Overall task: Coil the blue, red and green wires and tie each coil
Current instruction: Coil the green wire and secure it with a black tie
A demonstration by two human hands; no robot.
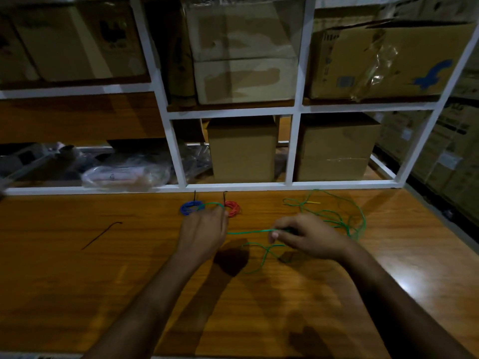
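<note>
Both hands pinch the green wire, stretched level between left hand and right hand, its loose tangle lying beyond the right.

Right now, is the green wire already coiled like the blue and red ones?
No, the green wire lies in loose loops across the table.

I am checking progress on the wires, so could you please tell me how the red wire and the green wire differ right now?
The red wire is wound into a small tight coil, while the green wire sprawls in loose loops. The red wire has a dark tie sticking up from it; the green wire shows none. The red wire lies untouched, while the green wire is held by the left hand and right hand. Both are thin and rest on the wooden table.
</note>
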